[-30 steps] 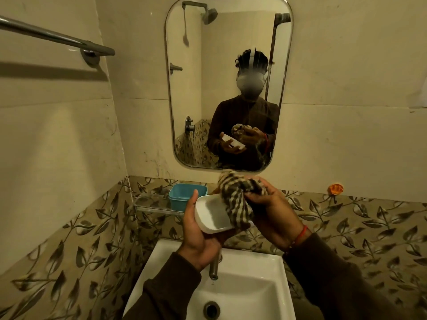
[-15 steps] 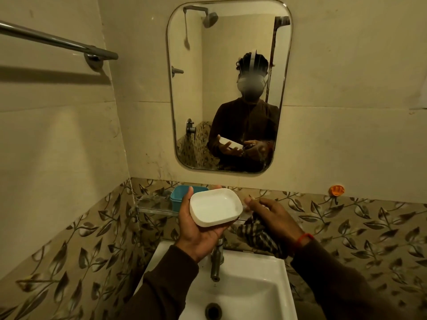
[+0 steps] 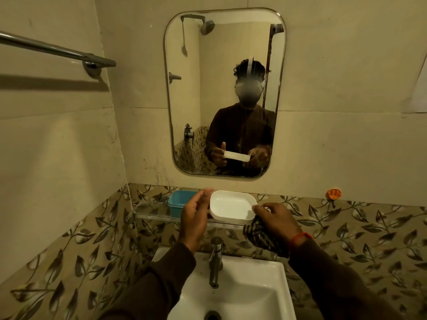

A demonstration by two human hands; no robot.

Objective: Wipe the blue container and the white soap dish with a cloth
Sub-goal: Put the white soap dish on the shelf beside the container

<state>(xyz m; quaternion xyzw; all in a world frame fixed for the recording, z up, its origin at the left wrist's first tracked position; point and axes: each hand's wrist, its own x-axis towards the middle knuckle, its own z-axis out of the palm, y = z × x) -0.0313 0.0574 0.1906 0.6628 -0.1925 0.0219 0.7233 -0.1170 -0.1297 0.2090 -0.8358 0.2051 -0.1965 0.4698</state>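
The white soap dish is held level, open side up, just above the glass shelf. My left hand grips its left end. My right hand touches its right end with the fingertips while clutching the checked cloth, which hangs bunched under the palm. The blue container stands on the shelf's left part, partly hidden behind my left hand.
A white sink with a steel tap lies directly below my hands. A mirror hangs on the wall above the shelf. A towel rail juts from the left wall. An orange hook sits on the right.
The cloth came off the soap dish and dropped below my right hand. The dish turned level and moved forward toward the shelf, and my right hand now touches its right end.
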